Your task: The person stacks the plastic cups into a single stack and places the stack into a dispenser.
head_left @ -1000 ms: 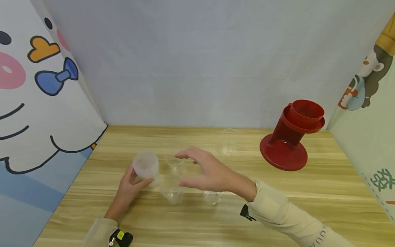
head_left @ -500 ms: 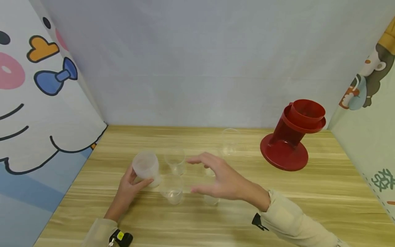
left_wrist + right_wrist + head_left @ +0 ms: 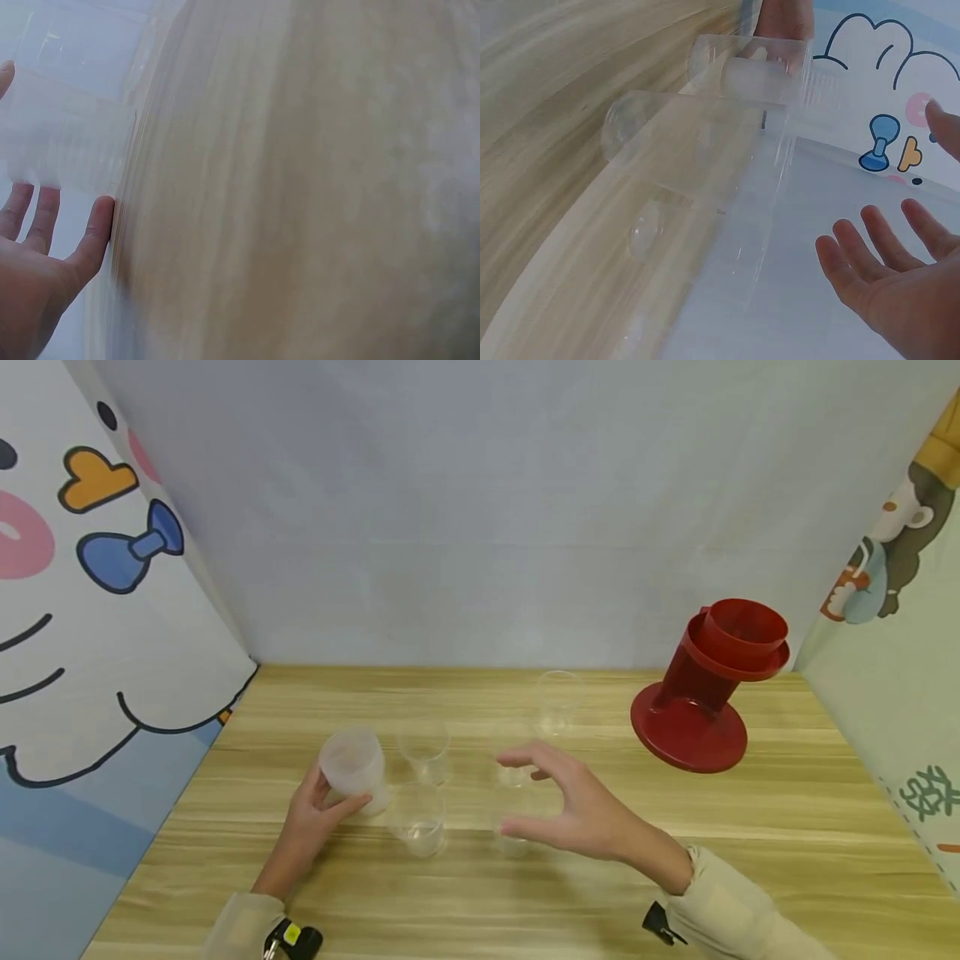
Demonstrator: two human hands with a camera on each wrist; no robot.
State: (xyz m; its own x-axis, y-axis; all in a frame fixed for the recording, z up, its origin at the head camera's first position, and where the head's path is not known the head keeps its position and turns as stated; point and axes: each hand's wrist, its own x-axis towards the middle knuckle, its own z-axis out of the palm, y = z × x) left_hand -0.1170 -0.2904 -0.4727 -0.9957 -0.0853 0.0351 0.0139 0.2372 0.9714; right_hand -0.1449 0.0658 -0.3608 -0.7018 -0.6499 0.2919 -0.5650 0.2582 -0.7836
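My left hand [image 3: 309, 831] grips a stack of clear plastic cups [image 3: 354, 764] upright on the table, thumb on one side and fingers on the other. The left wrist view has the cup stack [image 3: 64, 142] with fingertips touching its wall. Empty-handed, my right hand [image 3: 581, 806] is raised, its fingers spread from the thumb in a loose C. Just left of it are a front cup [image 3: 512, 845] and another cup [image 3: 512, 775] behind. Two more see-through cups, a front one [image 3: 424, 839] and a rear one [image 3: 431, 768], stand between the hands. The right wrist view shows a cup [image 3: 694, 142] apart from the right fingers.
One more clear cup [image 3: 557, 722] stands near the table's back edge. Right of it rises a red stand [image 3: 690, 727] with a round base and a ringed cup-shaped top. Grey cloth [image 3: 480, 527] closes off the back of the wooden table [image 3: 420, 914]; printed sheets flank the sides.
My right hand has moved to the right and slightly toward me, away from the cups between the hands, its fingers staying spread. The left hand and the cup stack have stayed put.
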